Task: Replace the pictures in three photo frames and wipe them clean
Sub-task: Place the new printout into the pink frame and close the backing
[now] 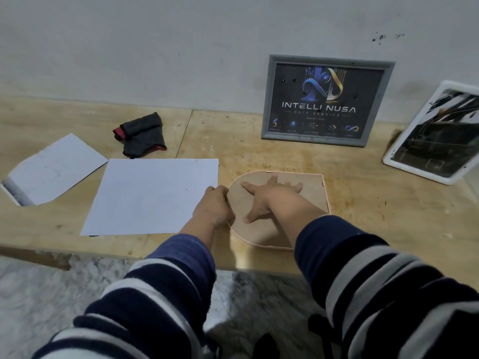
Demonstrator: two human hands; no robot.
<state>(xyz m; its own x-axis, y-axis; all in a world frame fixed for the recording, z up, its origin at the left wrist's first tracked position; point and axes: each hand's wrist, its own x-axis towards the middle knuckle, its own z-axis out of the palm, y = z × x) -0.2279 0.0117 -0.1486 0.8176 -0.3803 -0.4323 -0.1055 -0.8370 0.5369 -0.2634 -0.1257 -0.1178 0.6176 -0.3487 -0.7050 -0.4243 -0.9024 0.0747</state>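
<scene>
A pink arch-shaped photo frame [315,187] lies face down near the table's front edge, its brown backing board up. My right hand [269,198] lies flat on that board with fingers spread. My left hand [216,206] grips the frame's rounded left edge with curled fingers. A white sheet [153,195] lies face down just left of the frame. A second sheet [55,169], cut with one rounded end, lies at the far left. A grey frame [327,101] with a dark "INTELLI NUSA" picture leans on the wall. A white frame [438,133] leans at the right.
A crumpled dark grey cloth with red trim [142,134] sits at the back, behind the white sheet. The wooden table [388,216] ends close to my body, with a marbled floor [39,294] below. The wall stands right behind the frames.
</scene>
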